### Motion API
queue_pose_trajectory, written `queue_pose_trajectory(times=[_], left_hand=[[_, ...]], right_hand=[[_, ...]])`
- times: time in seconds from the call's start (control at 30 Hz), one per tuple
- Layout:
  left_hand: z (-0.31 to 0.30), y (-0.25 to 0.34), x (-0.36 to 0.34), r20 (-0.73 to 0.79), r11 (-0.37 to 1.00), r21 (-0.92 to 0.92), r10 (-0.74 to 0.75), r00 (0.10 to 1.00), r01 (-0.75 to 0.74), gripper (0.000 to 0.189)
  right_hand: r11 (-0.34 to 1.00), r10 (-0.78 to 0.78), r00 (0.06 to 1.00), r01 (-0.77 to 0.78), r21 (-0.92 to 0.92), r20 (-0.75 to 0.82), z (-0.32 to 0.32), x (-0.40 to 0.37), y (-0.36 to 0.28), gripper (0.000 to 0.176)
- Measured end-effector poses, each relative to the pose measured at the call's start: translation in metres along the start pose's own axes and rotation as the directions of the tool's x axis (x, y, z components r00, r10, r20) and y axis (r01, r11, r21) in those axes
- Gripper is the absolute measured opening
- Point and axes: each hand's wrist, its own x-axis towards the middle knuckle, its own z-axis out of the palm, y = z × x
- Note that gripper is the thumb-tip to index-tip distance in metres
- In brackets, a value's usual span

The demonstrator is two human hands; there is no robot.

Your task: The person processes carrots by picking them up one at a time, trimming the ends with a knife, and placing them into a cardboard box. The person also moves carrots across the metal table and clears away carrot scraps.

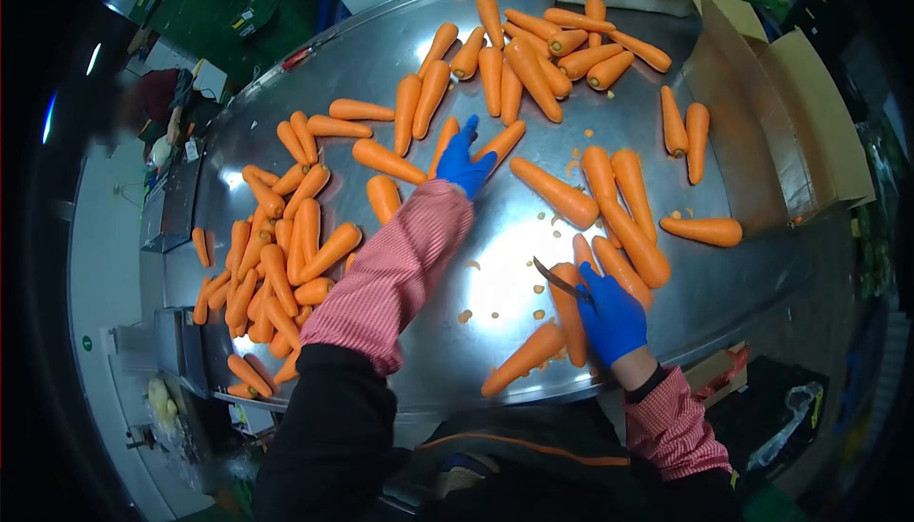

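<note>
The left hand (465, 162), gloved blue, is reaching forward with fingers spreading over a carrot (445, 138); whether it is gripping is unclear. The right hand (611, 317) is clasping one knife (557, 281). To the right of both hands, a cardboard box (809, 131) is gaping, its contents hidden. Loose carrots (328, 253) are crowding the steel table (495, 255) around them, too many to count.

Bright overhead light, even across centre frame. Polished steel table (495, 236) throws white glare patches at upper centre and left of centre, and its surface mirrors the long orange carrots (555, 192) as faint smears. Shadows short and soft under each carrot. Strong fisheye: table rim bows, frame corners fall to black vignette. Upper left background dim and blurred, with two blue-white light streaks. Centre sharp; dark knife blade (557, 281) slightly soft.
</note>
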Motion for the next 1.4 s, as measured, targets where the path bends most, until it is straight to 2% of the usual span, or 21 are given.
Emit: queue_pose_trajectory(times=[0.03, 0.07, 0.17, 0.2, 0.3, 0.33, 0.4, 0.47, 0.57, 0.6, 0.7, 0.83, 0.93, 1.03, 1.13, 1.23, 1.4], left_hand=[[0.01, 0.009, 0.012, 0.046, 0.972, 0.237, -0.025, 0.999, 0.014, 0.072], [0.016, 0.017, 0.02, 0.081, 0.887, 0.461, -0.06, 0.995, 0.016, 0.076], [0.036, 0.012, 0.032, 0.15, 0.753, 0.643, -0.301, 0.942, 0.138, 0.082], [0.031, 0.015, 0.027, 0.149, 0.816, 0.561, -0.263, 0.953, 0.138, 0.083], [0.022, -0.01, 0.001, 0.132, 0.971, 0.148, -0.209, 0.969, 0.189, 0.084], [0.013, -0.004, -0.017, 0.2, 0.986, -0.082, -0.126, 0.972, 0.144, 0.08], [-0.005, 0.027, -0.061, 0.26, 0.977, -0.159, -0.096, 0.961, 0.14, 0.073], [-0.021, 0.061, -0.104, 0.336, 0.932, -0.302, -0.095, 0.937, 0.202, 0.067], [-0.031, 0.08, -0.149, 0.384, 0.955, -0.291, 0.064, 0.921, 0.055, 0.069], [-0.033, 0.086, -0.16, 0.376, 0.954, -0.299, 0.09, 0.922, 0.028, 0.067], [-0.044, 0.103, -0.182, 0.366, 0.986, -0.156, 0.108, 0.924, -0.054, 0.063], [-0.056, 0.118, -0.196, 0.315, 0.983, -0.144, 0.151, 0.937, -0.11, 0.061], [-0.069, 0.134, -0.197, 0.248, 0.969, -0.215, 0.173, 0.953, -0.12, 0.061], [-0.077, 0.139, -0.191, 0.222, 0.974, -0.088, 0.222, 0.949, -0.207, 0.061], [-0.067, 0.127, -0.196, 0.237, 0.98, -0.072, 0.195, 0.952, -0.183, 0.064], [-0.064, 0.132, -0.201, 0.257, 0.984, -0.056, 0.18, 0.949, -0.172, 0.066], [-0.064, 0.125, -0.206, 0.297, 0.982, -0.085, 0.185, 0.937, -0.167, 0.065]], right_hand=[[1.0, 0.015, 1.0, -0.015, -0.001, 0.004, -0.003, 0.0, 0.001, 0.037], [1.0, -0.001, 1.0, 0.0, -0.011, -0.022, -0.005, -0.001, 0.003, 0.035], [0.999, 0.039, 0.999, -0.039, 0.011, 0.007, -0.013, -0.006, 0.007, 0.034], [1.0, 0.025, 1.0, -0.024, 0.013, -0.005, -0.014, -0.007, 0.012, 0.034], [0.996, 0.021, 0.995, -0.013, 0.085, -0.101, -0.018, -0.008, 0.025, 0.032], [0.992, 0.03, 0.991, -0.014, 0.129, -0.129, -0.02, -0.006, 0.026, 0.031], [0.977, 0.049, 0.983, -0.01, 0.214, -0.178, -0.024, 0.004, 0.026, 0.029], [0.987, -0.029, 0.977, 0.062, 0.149, -0.214, -0.029, 0.014, 0.015, 0.028], [0.981, -0.19, 0.959, 0.194, -0.001, -0.209, -0.04, 0.026, -0.01, 0.028], [0.968, -0.251, 0.948, 0.245, -0.056, -0.194, -0.043, 0.029, -0.019, 0.028], [0.925, -0.361, 0.917, 0.328, -0.194, -0.17, -0.045, 0.031, -0.036, 0.032], [0.946, -0.268, 0.963, 0.259, -0.194, -0.024, -0.044, 0.029, -0.042, 0.033], [0.979, -0.081, 0.992, 0.097, -0.177, 0.097, -0.026, 0.036, 0.003, 0.027], [0.976, -0.214, 0.953, 0.203, -0.075, -0.214, -0.03, 0.022, -0.001, 0.028], [0.901, -0.431, 0.872, 0.399, -0.173, -0.232, -0.046, 0.016, -0.036, 0.028], [0.895, -0.381, 0.918, 0.339, -0.289, -0.105, -0.052, 0.012, -0.053, 0.025], [0.956, -0.236, 0.971, 0.227, -0.188, -0.027, -0.038, 0.011, -0.033, 0.027]])
